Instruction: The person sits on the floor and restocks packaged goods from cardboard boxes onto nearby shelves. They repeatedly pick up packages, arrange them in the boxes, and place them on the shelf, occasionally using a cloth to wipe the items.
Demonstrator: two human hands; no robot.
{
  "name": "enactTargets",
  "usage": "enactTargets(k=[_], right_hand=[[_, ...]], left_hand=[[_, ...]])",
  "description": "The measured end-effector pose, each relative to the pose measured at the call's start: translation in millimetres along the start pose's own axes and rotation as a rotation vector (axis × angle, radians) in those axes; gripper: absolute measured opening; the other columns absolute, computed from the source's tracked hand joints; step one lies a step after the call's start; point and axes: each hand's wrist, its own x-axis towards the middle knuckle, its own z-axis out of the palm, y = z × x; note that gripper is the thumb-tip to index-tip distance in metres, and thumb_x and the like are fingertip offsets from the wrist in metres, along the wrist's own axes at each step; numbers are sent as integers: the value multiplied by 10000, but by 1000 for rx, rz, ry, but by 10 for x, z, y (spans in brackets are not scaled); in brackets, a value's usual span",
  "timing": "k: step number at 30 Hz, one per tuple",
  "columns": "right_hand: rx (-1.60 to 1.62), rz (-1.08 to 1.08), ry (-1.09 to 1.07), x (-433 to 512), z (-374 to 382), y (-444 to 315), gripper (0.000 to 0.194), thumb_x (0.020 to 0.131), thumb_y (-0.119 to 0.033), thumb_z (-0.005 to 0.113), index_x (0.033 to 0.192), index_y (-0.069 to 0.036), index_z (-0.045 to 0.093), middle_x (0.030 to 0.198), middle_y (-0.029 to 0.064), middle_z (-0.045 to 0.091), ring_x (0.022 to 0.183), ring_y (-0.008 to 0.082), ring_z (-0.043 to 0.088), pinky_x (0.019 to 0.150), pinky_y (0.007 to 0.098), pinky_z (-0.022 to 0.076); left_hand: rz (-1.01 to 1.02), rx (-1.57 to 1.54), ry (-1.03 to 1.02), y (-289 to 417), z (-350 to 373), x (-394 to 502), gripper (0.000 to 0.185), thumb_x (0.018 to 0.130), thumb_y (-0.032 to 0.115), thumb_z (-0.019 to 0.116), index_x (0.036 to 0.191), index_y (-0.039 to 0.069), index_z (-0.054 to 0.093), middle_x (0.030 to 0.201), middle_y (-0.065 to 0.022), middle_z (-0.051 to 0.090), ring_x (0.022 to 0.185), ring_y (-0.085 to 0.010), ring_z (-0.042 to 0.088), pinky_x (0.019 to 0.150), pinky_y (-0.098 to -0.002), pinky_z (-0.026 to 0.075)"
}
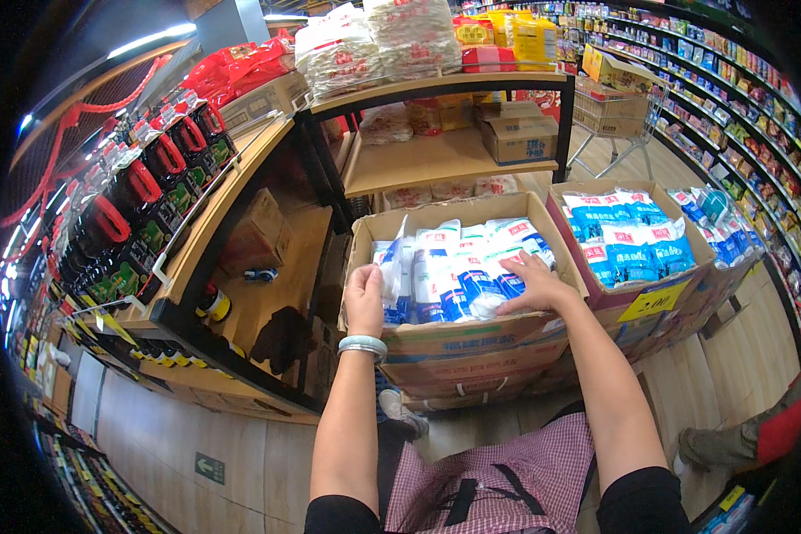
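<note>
An open cardboard box (467,327) full of blue-and-white plastic packets stands before me, on top of stacked cartons. At its left end my left hand (364,294), with a pale bangle on the wrist, pinches the edge of an upright packet (395,270). My right hand (534,284) rests with spread fingers on a packet (512,284) at the box's right side; whether it grips that packet is unclear. More packets (474,287) lie in rows between my hands.
A second open box (701,267) of blue packets with a yellow price sign adjoins on the right. Wooden shelves (414,175) with bags and cartons stand behind; large dark bottles (153,193) line the left shelf. A loaded shopping cart (617,127) is behind. Another person's leg (727,444) shows at lower right.
</note>
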Motion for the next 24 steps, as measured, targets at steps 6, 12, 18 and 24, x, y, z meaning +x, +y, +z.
enactTargets(k=[6, 12, 18, 24], right_hand=[[5, 3, -1, 18, 15, 30, 1150, 422, -635, 815, 1420, -271, 373, 1526, 206, 136, 1421, 372, 68, 1089, 608, 130], [3, -8, 4, 13, 7, 24, 1148, 421, -636, 817, 1414, -254, 385, 1515, 229, 151, 1414, 392, 76, 1096, 584, 162], [4, -40, 19, 4, 10, 32, 1122, 433, -633, 818, 1400, -235, 411, 1503, 252, 163, 1406, 411, 89, 1105, 542, 194], [-46, -20, 23, 23, 36, 49, 1123, 440, -645, 804, 1410, -262, 388, 1520, 215, 146, 1406, 406, 96, 1096, 569, 187]], left_hand=[[-94, -153, 96, 63, 18, -15, 168, 970, 236, 488, 983, 77, 540, 874, 14, 557, 746, -62, 509, 625, -222, 457], [-27, -154, 118, 63, 42, -25, 166, 975, 216, 476, 959, 65, 542, 834, 26, 534, 723, -53, 481, 612, -213, 432], [125, 31, 56, 97, 102, -91, 126, 965, 151, 491, 938, 47, 556, 796, 42, 508, 701, -35, 420, 615, -186, 379], [85, -24, 122, 108, 64, -82, 165, 971, 187, 485, 941, 38, 550, 826, 26, 526, 701, -35, 433, 616, -194, 393]])
